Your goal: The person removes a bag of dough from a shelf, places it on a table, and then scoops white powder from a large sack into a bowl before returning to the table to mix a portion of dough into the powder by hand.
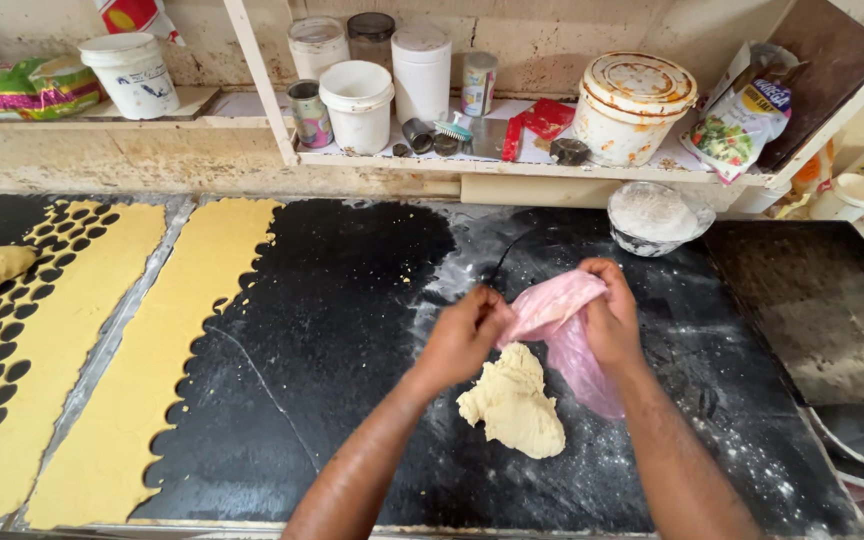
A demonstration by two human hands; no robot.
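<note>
Forearms are being stretched out over the black floured counter, where a thin pink plastic bag is being pinched shut-fisted by the left hand and right hand, while the soft, sticky-looking pale dough lump beneath is probably best scooped from under.

Bare black counter leftward, then dough sheet.

Soft, even daylight lit the scene; the counter showed faint sheen, edges bowed, and focus stayed sharp.
</note>
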